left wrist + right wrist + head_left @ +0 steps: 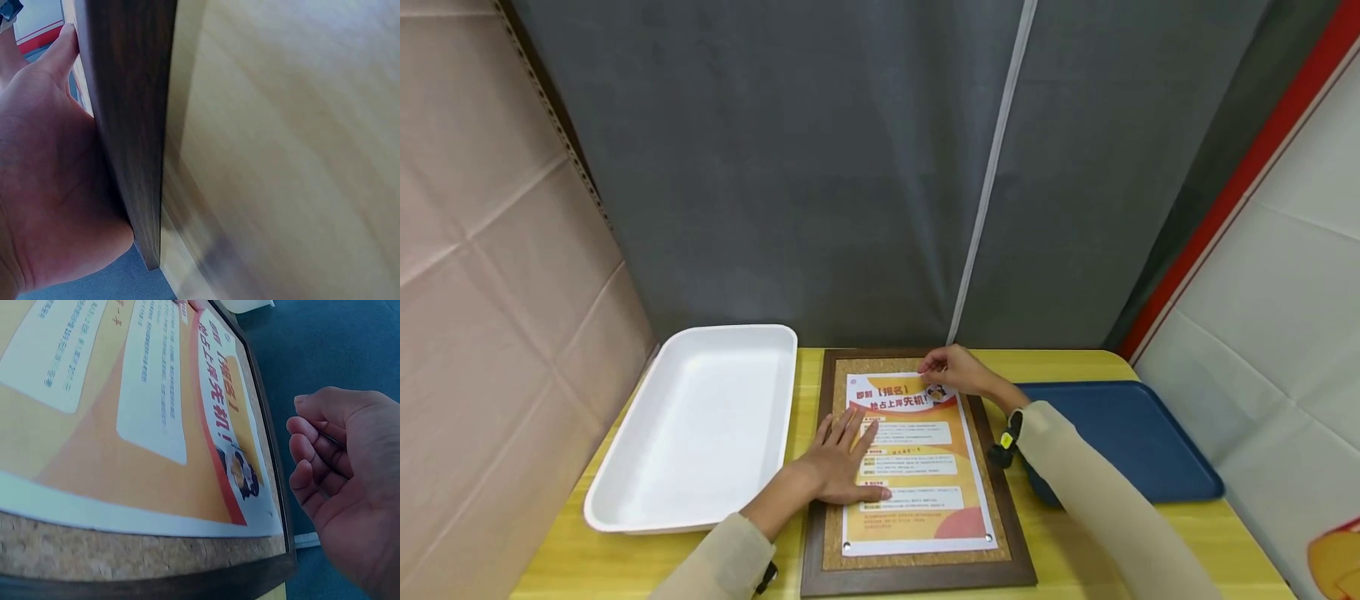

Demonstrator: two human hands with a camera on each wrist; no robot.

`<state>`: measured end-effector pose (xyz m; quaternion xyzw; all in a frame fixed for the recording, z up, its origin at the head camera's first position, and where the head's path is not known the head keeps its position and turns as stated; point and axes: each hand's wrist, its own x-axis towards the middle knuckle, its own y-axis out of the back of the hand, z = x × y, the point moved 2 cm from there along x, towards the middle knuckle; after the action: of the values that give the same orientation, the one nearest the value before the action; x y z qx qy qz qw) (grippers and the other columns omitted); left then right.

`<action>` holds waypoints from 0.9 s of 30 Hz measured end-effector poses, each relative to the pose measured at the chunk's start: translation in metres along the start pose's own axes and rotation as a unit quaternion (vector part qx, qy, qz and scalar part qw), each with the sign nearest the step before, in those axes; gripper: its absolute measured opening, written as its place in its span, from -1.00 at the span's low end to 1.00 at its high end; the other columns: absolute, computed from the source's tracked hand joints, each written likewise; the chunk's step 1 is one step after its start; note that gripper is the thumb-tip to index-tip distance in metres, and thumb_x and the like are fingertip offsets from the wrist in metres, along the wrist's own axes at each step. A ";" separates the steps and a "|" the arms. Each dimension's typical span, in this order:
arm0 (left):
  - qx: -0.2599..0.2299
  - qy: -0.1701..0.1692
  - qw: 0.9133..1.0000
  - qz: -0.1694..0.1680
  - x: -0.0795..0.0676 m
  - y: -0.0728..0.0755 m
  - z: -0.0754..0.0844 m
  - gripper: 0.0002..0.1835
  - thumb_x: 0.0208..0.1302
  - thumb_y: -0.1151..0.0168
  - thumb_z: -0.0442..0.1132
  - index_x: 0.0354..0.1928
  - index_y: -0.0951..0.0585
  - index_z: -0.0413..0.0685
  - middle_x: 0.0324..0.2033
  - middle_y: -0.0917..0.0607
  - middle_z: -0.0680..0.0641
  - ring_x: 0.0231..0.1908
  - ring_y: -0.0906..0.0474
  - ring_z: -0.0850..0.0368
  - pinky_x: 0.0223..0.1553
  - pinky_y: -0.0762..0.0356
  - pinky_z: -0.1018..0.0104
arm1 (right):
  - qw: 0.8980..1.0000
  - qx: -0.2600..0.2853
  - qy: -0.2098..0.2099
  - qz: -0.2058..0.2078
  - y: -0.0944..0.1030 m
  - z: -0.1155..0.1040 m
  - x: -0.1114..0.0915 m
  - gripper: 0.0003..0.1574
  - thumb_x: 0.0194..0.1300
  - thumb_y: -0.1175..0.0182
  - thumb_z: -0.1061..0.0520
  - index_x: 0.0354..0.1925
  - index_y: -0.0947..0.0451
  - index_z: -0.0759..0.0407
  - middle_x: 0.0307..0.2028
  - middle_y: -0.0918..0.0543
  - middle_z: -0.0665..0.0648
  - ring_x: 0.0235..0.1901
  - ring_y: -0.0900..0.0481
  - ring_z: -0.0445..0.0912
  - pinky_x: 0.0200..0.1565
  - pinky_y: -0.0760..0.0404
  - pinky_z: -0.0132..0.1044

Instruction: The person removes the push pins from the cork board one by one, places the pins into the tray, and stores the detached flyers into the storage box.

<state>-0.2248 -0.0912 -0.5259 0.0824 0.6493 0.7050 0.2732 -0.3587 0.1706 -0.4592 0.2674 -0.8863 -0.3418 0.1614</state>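
Fixing step, seemingly: your left fingers (865, 437), spread, press the orange-and-white printed paper poster (917, 451) beneath them onto the brown-framed rectangular cork board (917, 577). Right fingers (302, 449) curled; can't tell if pinching. Likely next: secure the top corner beside them.

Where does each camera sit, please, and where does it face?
Head: on the head, facing forward-down at board and poster; left hand, right hand, forearms show.
Left wrist: on that wrist, facing board's edge and table; left hand shows.
Right wrist: on that wrist, facing poster; right hand, left fingertips show.
Shared: head and right wrist show the poster.
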 end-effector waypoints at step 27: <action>-0.001 -0.001 1.000 -0.003 0.002 -0.004 0.000 0.32 0.17 0.15 0.79 0.74 0.24 0.16 0.70 0.33 -0.14 0.68 0.49 -0.09 0.61 0.48 -0.24 | 0.999 0.013 -0.040 -0.021 -0.040 -0.012 0.028 -0.83 0.46 -0.36 0.21 -0.08 -0.76 0.30 -0.25 -0.78 0.10 -0.34 -0.62 -0.14 -0.24 -0.62 -0.37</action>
<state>-0.2257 -0.0906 -0.5304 0.0807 0.6486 0.7045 0.2765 -0.3612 0.1226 -0.4750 0.2744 -0.8906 -0.3440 0.1147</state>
